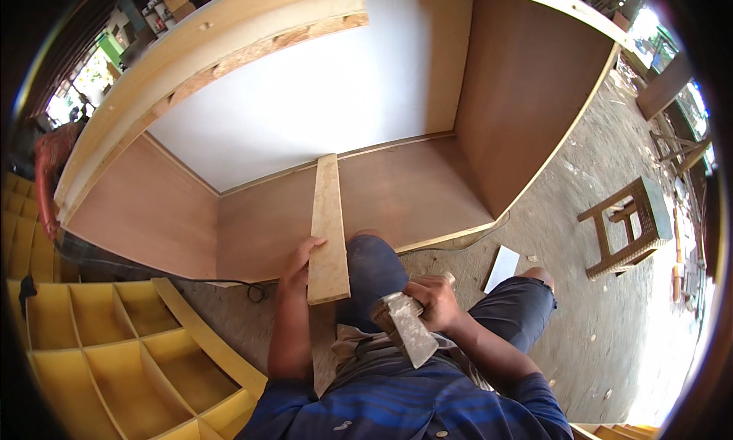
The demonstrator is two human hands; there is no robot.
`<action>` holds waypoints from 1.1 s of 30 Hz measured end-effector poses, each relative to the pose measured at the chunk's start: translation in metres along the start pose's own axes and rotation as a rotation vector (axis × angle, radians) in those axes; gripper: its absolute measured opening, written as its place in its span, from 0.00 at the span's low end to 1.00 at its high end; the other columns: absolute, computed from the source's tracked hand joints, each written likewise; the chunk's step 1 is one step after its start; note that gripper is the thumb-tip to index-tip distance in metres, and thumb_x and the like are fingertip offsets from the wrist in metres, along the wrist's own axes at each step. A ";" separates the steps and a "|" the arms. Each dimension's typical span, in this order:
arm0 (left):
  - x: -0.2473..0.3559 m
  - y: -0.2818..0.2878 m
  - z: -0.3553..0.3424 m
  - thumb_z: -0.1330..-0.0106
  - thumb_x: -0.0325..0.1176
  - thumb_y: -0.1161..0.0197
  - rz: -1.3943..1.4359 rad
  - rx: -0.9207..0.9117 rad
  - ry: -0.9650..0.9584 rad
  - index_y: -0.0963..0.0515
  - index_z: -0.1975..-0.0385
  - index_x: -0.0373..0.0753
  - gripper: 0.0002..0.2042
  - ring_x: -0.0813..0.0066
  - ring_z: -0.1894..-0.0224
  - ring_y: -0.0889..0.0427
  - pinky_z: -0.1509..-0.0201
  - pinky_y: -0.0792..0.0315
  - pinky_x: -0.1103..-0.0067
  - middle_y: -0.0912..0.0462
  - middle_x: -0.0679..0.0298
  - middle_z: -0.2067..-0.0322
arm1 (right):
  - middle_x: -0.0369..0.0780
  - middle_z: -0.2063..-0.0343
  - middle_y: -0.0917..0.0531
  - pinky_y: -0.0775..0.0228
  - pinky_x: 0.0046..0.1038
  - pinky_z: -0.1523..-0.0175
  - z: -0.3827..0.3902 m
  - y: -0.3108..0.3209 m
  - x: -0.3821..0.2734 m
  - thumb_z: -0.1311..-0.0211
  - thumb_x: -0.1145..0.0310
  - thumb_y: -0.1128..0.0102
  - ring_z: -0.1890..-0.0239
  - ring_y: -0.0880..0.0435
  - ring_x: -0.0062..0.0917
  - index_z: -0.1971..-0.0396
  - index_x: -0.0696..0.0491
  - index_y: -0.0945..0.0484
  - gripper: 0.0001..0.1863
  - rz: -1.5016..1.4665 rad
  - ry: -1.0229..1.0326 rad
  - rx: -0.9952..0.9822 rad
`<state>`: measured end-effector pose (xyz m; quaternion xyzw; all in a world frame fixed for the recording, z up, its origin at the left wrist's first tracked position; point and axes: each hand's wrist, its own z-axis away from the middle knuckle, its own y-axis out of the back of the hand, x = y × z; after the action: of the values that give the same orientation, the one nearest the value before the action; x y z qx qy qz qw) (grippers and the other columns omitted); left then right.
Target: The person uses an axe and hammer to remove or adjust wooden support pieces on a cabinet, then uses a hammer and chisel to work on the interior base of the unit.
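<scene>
My left hand (304, 253) grips the left edge of a pale wooden board (328, 211), which lies lengthwise from the inside back of a large open plywood cabinet (412, 180) out toward me. My right hand (431, 299) is closed on a worn hand tool with a broad, flat metal head (408, 333), like a hatchet, held low in front of my torso, right of the board. The cabinet has a white back panel (305, 74) and a long batten along its near upper edge.
Yellow compartment racks (107, 322) stand at lower left. A red power tool (50, 165) sits left of the cabinet, with a black cable (191, 278) running near it. On the concrete floor at right are a small white panel (502, 268) and a stool (622, 226); timber leans beyond.
</scene>
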<state>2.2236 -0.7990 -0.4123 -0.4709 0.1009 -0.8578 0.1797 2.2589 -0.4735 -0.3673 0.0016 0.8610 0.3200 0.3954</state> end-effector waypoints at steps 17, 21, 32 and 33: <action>0.022 -0.017 -0.019 0.32 0.37 0.41 0.140 -0.176 -0.063 0.24 0.50 0.29 0.18 0.59 0.55 0.13 0.49 0.19 0.66 0.16 0.52 0.57 | 0.42 0.77 0.20 0.26 0.38 0.66 -0.038 -0.027 -0.027 0.60 0.63 0.31 0.73 0.18 0.39 0.76 0.50 0.26 0.13 0.200 0.284 -0.061; 0.018 -0.015 -0.022 0.32 0.37 0.42 0.126 -0.135 -0.012 0.25 0.50 0.28 0.19 0.57 0.55 0.14 0.48 0.19 0.64 0.16 0.51 0.57 | 0.42 0.77 0.20 0.26 0.38 0.66 -0.035 -0.023 -0.031 0.62 0.65 0.31 0.73 0.17 0.39 0.74 0.50 0.25 0.14 0.381 -0.203 -0.214; 0.006 -0.023 -0.037 0.35 0.40 0.38 0.037 -0.131 -0.152 0.24 0.49 0.31 0.21 0.62 0.59 0.13 0.53 0.19 0.66 0.15 0.54 0.57 | 0.48 0.73 0.16 0.25 0.47 0.65 -0.019 -0.015 -0.007 0.53 0.60 0.32 0.69 0.15 0.46 0.70 0.51 0.24 0.15 0.299 -0.193 -0.072; 0.003 -0.023 -0.036 0.35 0.40 0.38 0.000 -0.056 -0.166 0.24 0.49 0.31 0.21 0.62 0.59 0.13 0.53 0.19 0.66 0.15 0.54 0.57 | 0.48 0.73 0.16 0.25 0.47 0.65 -0.011 -0.013 -0.002 0.53 0.60 0.32 0.69 0.15 0.46 0.70 0.51 0.24 0.15 0.288 -0.194 -0.090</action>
<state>2.1870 -0.7792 -0.4213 -0.5452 0.1093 -0.8127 0.1742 2.2559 -0.4902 -0.3674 0.1382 0.7943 0.4100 0.4264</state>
